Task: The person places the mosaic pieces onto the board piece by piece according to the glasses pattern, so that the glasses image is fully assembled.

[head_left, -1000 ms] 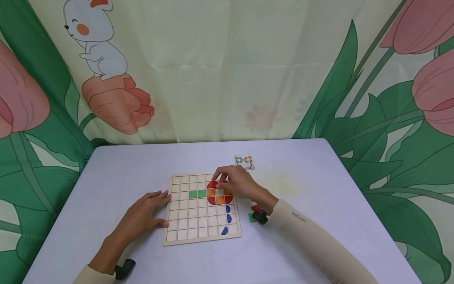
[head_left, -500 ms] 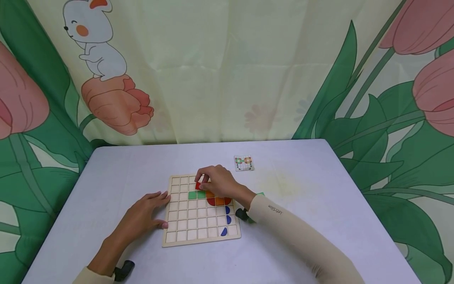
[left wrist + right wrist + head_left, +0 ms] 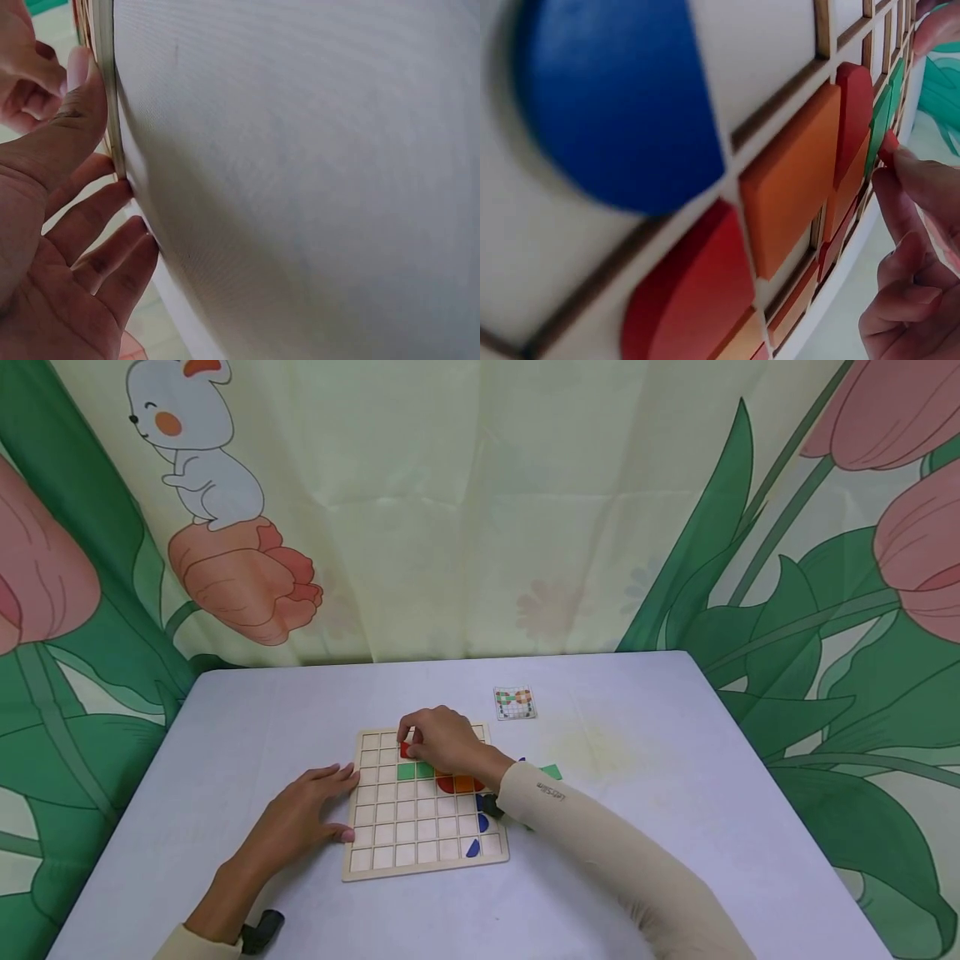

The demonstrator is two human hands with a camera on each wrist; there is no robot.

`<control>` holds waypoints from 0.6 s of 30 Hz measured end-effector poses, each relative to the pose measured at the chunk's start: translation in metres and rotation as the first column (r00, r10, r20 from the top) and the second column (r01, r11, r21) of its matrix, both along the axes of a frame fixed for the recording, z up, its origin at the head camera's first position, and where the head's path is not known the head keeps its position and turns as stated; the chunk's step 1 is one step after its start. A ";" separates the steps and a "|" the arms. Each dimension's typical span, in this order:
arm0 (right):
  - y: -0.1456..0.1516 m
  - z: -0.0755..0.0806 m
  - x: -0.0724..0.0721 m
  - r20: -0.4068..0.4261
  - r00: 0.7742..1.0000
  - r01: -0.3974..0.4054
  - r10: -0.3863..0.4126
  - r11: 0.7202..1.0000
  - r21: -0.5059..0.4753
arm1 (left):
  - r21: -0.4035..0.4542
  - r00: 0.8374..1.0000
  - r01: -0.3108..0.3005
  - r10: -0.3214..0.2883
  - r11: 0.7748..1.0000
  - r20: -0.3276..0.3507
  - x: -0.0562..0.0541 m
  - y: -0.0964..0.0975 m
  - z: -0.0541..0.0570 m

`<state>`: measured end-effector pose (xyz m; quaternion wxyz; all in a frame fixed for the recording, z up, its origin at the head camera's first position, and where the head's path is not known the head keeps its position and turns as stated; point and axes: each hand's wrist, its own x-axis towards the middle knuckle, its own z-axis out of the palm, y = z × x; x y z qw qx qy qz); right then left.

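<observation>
Right hand (image 3: 446, 741) pinches red piece (image 3: 405, 750) at grid board (image 3: 425, 869), lower centre of head view; left hand (image 3: 311, 802) (splayed) touches board's edge; cells (image 3: 406, 811) hold 2 green squares (image 3: 415, 771), orange squares (image 3: 791, 180), blue pieces (image 3: 473, 848).

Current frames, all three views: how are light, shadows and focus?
Head: even, soft light, faint shadow on the table under the right sleeve; left wrist: dimmer and greyish, soft shadow on the table beside the left hand; right wrist: nearest blue piece blurred, with a pale sheen near its top, while the orange piece beyond has crisper edges.
</observation>
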<state>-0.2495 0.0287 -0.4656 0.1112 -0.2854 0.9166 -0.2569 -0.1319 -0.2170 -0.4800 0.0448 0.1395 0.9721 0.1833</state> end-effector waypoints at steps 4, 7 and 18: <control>-0.005 -0.002 -0.001 -0.025 1.000 -0.001 0.001 1.000 0.026 | 0.002 1.000 0.004 -0.004 1.000 -0.001 0.000 0.000 0.001; -0.007 -0.004 -0.001 -0.052 0.999 0.000 0.002 0.999 0.051 | 0.005 1.000 0.001 -0.001 1.000 0.000 0.000 0.000 0.001; -0.008 -0.001 0.002 -0.028 0.999 0.034 -0.032 0.997 0.067 | 0.008 1.000 -0.001 0.001 1.000 -0.004 0.001 -0.001 0.001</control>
